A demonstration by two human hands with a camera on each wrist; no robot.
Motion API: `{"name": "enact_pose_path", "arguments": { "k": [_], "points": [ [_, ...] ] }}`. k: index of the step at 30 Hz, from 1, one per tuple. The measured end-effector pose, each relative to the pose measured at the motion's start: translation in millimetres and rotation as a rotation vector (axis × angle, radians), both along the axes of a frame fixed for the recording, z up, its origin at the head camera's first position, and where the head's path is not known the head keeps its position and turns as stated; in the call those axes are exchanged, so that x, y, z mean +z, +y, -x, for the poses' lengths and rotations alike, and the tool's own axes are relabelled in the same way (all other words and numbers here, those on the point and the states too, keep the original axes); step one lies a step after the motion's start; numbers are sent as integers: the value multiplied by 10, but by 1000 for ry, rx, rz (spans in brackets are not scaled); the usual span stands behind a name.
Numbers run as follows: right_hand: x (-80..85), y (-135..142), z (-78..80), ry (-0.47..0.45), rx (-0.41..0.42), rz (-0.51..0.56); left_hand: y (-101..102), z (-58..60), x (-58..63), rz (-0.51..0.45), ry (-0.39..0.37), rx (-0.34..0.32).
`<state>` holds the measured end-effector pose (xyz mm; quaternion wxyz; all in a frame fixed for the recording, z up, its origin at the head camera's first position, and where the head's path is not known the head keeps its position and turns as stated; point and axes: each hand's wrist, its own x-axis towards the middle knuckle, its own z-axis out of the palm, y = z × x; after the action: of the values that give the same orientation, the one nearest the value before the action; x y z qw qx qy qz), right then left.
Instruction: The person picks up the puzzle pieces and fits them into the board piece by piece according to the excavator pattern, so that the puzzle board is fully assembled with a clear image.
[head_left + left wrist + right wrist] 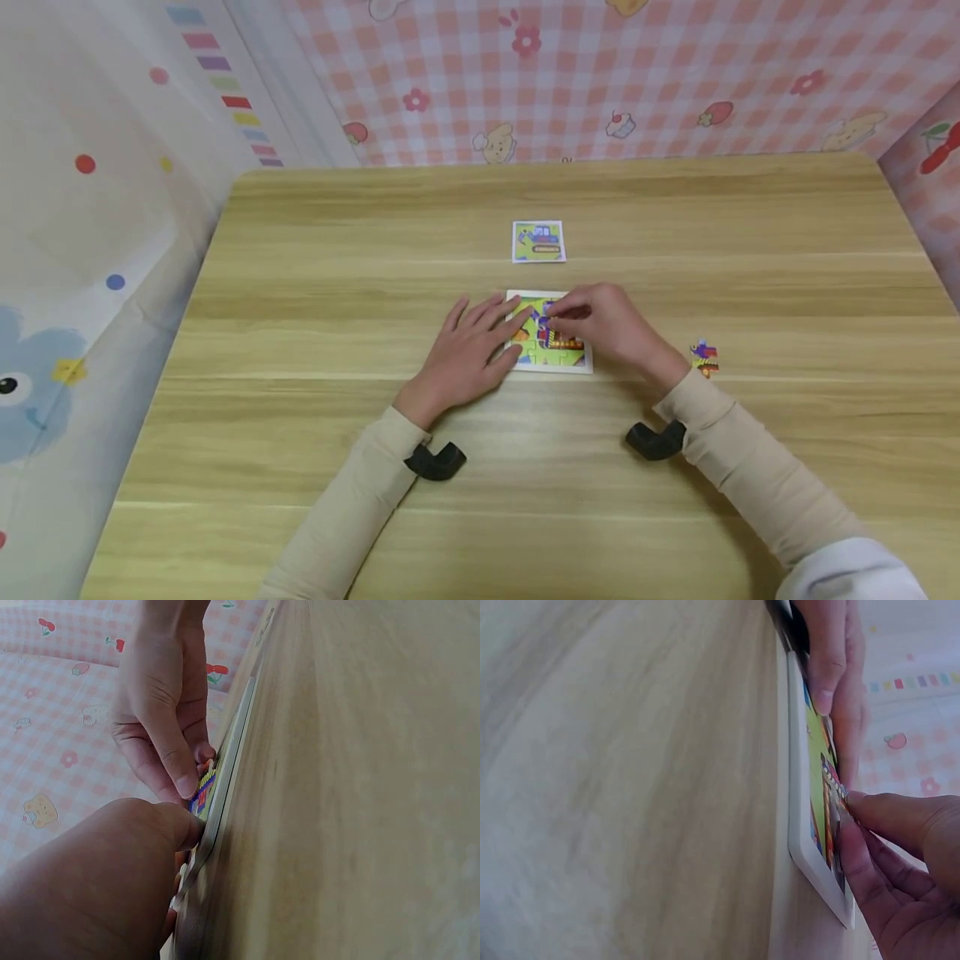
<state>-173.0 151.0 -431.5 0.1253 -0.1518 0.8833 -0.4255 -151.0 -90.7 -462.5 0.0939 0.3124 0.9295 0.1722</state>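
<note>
A small white-framed jigsaw puzzle (551,368) with a picture of a digger lies on the table. My left hand (468,354) rests on its left side with fingers spread, the thumb over the lower left frame. From the right, my right hand (618,329) pinches a small puzzle piece (846,796) between thumb and fingers, low over the upper right of the puzzle. The fingers hide much of that piece. In the left wrist view the right fingertips meet right at the picture's surface.
A square picture card (538,242) of a digger lies just behind the puzzle. To the right, beside the right wrist, is a loose puzzle piece (704,357). Both wrists wear black curved mounts (437,461). A checked cloth (600,83) hangs behind the wooden table (337,233).
</note>
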Motion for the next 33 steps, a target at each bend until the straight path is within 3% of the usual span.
{"name": "enact_pose_path", "arguments": {
  "k": [8,22,33],
  "points": [
    [2,-41,-13,27,19,-4,-3,4,-1,-3,7,-2],
    [129,120,-5,-109,73,44,-5,0,11,6,3,-3],
    [135,216,-92,21,103,-52,-1,-5,10,3,5,-4]
  ]
}}
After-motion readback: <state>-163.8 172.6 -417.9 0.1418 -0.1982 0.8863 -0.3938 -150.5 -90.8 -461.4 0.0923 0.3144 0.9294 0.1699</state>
